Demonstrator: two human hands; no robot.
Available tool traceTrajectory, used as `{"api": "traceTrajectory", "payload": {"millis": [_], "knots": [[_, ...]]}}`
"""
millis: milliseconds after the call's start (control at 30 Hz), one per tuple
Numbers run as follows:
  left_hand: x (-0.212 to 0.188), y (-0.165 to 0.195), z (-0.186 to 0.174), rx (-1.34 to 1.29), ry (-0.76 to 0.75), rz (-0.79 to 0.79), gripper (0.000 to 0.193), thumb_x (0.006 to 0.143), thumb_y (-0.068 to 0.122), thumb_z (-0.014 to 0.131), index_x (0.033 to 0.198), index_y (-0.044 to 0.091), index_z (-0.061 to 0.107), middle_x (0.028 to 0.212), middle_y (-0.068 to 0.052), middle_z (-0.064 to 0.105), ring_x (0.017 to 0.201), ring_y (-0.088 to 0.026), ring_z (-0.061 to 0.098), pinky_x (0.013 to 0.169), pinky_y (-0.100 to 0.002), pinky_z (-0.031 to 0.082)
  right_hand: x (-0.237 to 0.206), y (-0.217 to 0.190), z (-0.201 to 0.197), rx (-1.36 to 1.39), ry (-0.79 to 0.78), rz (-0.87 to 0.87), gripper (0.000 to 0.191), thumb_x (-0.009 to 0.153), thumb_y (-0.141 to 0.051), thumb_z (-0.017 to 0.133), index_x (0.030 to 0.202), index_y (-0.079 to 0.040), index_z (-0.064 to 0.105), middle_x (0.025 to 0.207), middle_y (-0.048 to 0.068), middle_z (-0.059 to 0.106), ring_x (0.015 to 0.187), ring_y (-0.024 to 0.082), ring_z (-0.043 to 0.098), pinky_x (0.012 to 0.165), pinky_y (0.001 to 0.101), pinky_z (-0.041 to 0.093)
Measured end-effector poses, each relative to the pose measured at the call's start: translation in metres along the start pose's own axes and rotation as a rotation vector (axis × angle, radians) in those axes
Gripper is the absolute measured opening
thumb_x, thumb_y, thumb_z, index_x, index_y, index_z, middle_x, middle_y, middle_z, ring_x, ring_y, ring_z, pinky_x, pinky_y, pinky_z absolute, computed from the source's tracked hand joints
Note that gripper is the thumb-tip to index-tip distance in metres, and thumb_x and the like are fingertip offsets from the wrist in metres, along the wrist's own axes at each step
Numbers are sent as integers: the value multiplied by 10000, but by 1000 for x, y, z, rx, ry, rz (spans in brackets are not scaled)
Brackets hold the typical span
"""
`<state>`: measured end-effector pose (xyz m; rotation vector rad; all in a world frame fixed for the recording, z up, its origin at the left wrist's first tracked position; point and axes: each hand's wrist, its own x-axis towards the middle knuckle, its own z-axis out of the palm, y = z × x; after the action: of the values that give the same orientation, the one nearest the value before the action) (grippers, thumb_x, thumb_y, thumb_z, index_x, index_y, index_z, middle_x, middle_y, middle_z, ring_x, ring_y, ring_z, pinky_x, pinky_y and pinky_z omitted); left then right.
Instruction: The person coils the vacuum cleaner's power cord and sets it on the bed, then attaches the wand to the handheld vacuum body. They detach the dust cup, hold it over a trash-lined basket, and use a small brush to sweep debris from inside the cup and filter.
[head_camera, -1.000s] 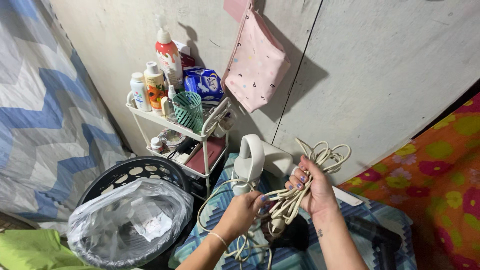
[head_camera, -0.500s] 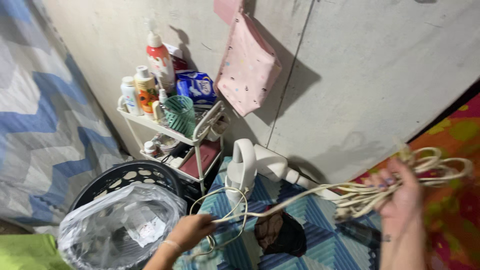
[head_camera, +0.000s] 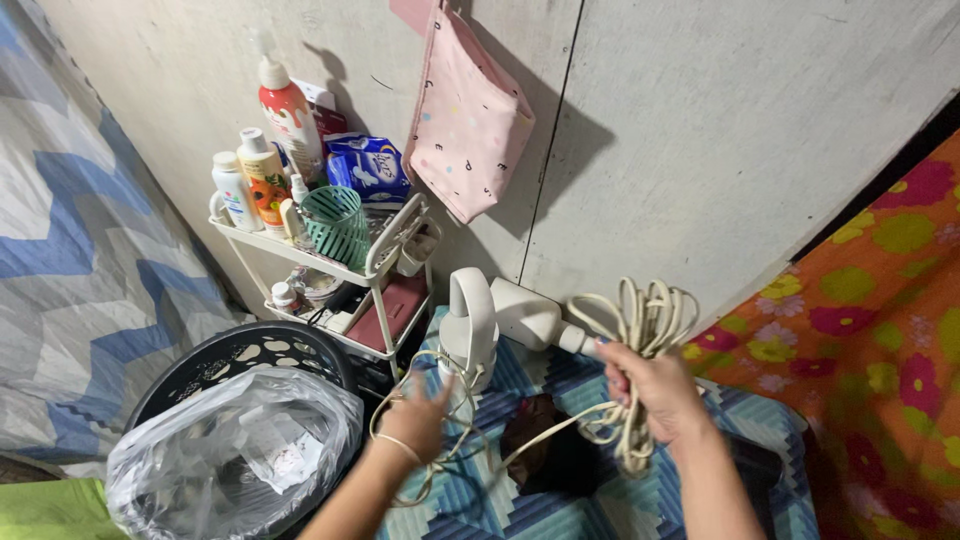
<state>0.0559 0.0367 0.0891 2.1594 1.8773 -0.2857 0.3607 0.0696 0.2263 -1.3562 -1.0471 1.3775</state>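
My right hand (head_camera: 655, 392) grips a bundle of cream-coloured cord (head_camera: 640, 320), coiled in loops that stick up above the fist and hang below it. The cord runs down and left across a blue patterned cloth (head_camera: 560, 500) to my left hand (head_camera: 415, 418). That hand has its fingers apart and reaches up toward a white appliance with a loop handle (head_camera: 472, 325). Loose loops of cord lie around its wrist and fingers. A dark item (head_camera: 545, 445) lies on the cloth between my hands.
A white two-tier trolley (head_camera: 330, 270) holds bottles, a green cup and packets at the left. Below it stands a black basket (head_camera: 250, 350) with a clear plastic bag (head_camera: 235, 450). A pink pouch (head_camera: 465, 120) hangs on the grey wall. Orange floral fabric (head_camera: 880, 320) lies at the right.
My right hand has swung back from the far right toward the middle with the coil. My left hand has risen toward the white appliance, and the stretched cord has gone slack.
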Motion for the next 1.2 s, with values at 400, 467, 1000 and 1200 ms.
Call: {"api": "traceTrajectory", "payload": {"millis": [400, 467, 1000, 1200], "knots": [[-13, 13, -22, -776, 173, 448, 209, 952, 258, 631, 995, 57, 667, 823, -181, 672, 765, -333, 661, 704, -392, 518, -16, -49, -22, -239, 61, 25, 200, 858, -168, 766, 819, -47, 612, 589, 27, 542, 477, 124, 483, 414, 282, 371], [-24, 17, -51, -875, 302, 428, 211, 949, 247, 635, 976, 39, 656, 753, -169, 627, 693, -325, 614, 658, -390, 504, -21, -41, -6, -413, 50, 88, 195, 860, -218, 786, 858, -57, 675, 606, 32, 551, 484, 118, 499, 434, 265, 411], [-32, 58, -105, -1476, 473, 654, 302, 1047, 226, 497, 940, -11, 650, 1448, -100, 436, 1236, -204, 519, 1046, -340, 422, -23, 53, 76, 532, -341, -210, 402, 982, -299, 649, 1322, -86, 671, 967, 76, 695, 816, 183, 638, 688, 323, 547], [-34, 80, -100, -1913, 296, 419, 188, 973, 118, 517, 1127, 85, 619, 1385, -14, 524, 1077, -145, 528, 921, -295, 423, -35, 55, 95, 518, -275, -5, 372, 940, -271, 618, 1272, -105, 641, 1118, 27, 690, 974, 135, 671, 831, 315, 579]]}}
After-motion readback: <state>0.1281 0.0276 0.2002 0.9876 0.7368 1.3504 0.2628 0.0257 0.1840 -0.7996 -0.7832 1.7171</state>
